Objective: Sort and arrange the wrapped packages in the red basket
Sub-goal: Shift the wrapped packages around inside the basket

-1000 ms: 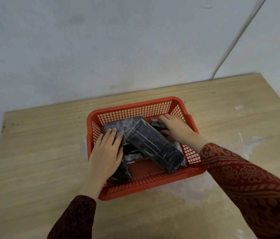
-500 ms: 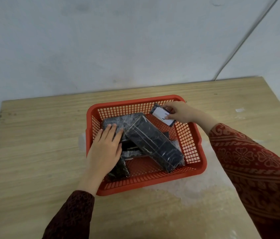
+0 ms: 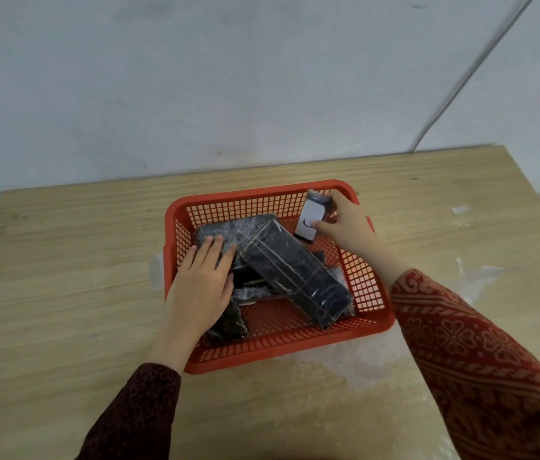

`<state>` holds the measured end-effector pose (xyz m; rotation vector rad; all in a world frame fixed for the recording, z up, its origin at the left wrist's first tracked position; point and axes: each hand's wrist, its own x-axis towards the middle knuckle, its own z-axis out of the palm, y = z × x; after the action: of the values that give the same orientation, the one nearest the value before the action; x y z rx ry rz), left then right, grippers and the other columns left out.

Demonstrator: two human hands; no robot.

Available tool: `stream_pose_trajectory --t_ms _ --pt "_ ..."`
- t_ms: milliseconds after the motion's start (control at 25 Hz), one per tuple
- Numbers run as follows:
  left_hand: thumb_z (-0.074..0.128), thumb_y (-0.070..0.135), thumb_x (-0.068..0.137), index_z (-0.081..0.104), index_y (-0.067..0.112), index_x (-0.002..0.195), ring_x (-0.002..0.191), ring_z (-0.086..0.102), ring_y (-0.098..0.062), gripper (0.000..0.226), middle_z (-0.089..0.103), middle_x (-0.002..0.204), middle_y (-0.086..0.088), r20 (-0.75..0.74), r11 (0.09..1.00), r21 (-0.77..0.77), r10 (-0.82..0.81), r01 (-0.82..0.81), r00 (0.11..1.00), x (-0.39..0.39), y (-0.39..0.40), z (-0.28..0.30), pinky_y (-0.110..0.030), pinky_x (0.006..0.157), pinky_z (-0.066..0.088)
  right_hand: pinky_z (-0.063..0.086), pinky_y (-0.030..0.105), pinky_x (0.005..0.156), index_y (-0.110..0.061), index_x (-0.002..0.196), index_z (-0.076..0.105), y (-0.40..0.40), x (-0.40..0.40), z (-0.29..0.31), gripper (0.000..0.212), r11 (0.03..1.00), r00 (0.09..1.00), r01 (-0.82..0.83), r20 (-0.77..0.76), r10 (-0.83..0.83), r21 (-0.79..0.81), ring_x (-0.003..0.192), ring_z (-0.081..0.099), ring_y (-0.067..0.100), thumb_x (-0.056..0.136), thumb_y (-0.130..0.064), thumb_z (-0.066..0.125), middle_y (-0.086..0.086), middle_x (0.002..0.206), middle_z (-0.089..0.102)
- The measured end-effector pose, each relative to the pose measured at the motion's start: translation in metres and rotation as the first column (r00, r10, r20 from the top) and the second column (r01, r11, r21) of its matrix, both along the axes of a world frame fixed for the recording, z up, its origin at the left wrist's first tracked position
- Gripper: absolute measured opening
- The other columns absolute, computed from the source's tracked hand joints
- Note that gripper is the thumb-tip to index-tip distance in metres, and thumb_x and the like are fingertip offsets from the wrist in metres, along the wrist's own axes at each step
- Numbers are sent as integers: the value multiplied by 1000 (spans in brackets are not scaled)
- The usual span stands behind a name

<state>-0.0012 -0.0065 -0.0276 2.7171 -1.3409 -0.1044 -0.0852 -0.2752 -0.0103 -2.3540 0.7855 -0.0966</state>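
Note:
A red mesh basket (image 3: 272, 355) stands on the wooden table and holds several dark packages wrapped in clear film. A long dark package (image 3: 298, 273) lies diagonally across the pile. My left hand (image 3: 204, 287) rests flat, fingers apart, on a wrapped package (image 3: 219, 229) at the basket's left side. My right hand (image 3: 341, 224) holds a small dark package with a white label (image 3: 310, 219) upright above the basket's far right corner. More small packages (image 3: 229, 325) lie partly hidden under the pile and my left hand.
The wooden table (image 3: 63, 293) meets a pale wall at its far edge. Clear plastic film (image 3: 358, 363) lies under and to the right of the basket. A thin cable (image 3: 461, 81) runs down the wall at the right.
My right hand took the small labelled package from the basket's far right, lifted it and turned it upright. My left hand stayed on the left package.

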Motion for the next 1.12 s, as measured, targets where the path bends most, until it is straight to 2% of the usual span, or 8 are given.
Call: stream_pose_trajectory --t_ms 200,280,440,520,600,720,880,1120 --pt "61 19 87 49 7 137 133 45 -33 52 49 142 -19 -1 1000 -15 -3 3 1000 -1 0 1 -49 110 37 58 21 58 -12 120 41 21 3 -19 47 808 876 385 99 -472 445 90 68 24 83 -8 70 13 104 63" --pt "60 19 88 48 8 137 133 44 -32 52 49 142 -18 -5 1000 -14 -2 2 1000 -1 0 1 -49 111 36 52 21 59 -11 117 40 28 7 -25 46 836 867 425 109 -486 346 88 65 20 83 -10 70 13 105 63" --pt "57 20 89 46 9 139 136 41 -31 52 46 145 -18 -11 1000 -3 -2 2 1000 -1 0 2 -47 113 33 36 21 46 -3 111 42 26 9 -25 37 950 949 309 46 -310 34 71 58 20 85 -12 68 12 89 61" --pt "58 20 89 46 9 139 136 41 -32 52 46 144 -18 -10 1000 1 -2 2 1000 -1 0 1 -48 112 33 44 30 46 -3 111 42 21 9 -19 35 976 978 195 -56 -200 -97 73 63 28 87 -13 66 11 85 60" --pt "58 21 89 47 8 138 135 43 -32 52 48 143 -18 -2 1000 -1 -8 8 1000 0 0 0 -48 112 35 56 42 60 -2 119 42 17 9 -13 41 963 979 79 -164 -124 -259 82 65 34 87 -14 65 17 99 63" --pt "59 21 88 47 8 137 134 44 -32 52 48 142 -18 3 1000 -10 -10 10 1000 0 0 -2 -49 111 36 55 41 81 -4 126 46 12 6 -10 43 894 973 -103 -230 0 -435 107 57 35 85 -2 61 19 124 52" --pt "57 22 89 46 9 138 135 43 -32 53 47 144 -18 6 1000 -3 -13 13 1000 1 2 -3 -49 111 35 46 42 98 -7 124 52 10 6 -16 39 736 854 -510 -361 374 -445 119 47 30 85 0 57 14 127 53" --pt "55 23 90 45 9 139 136 41 -32 52 46 145 -17 6 1000 15 -15 15 1000 0 1 -3 -48 112 34 51 42 83 -4 116 52 11 14 -25 32 784 891 -438 -329 313 -440 107 52 32 86 6 53 16 113 58"
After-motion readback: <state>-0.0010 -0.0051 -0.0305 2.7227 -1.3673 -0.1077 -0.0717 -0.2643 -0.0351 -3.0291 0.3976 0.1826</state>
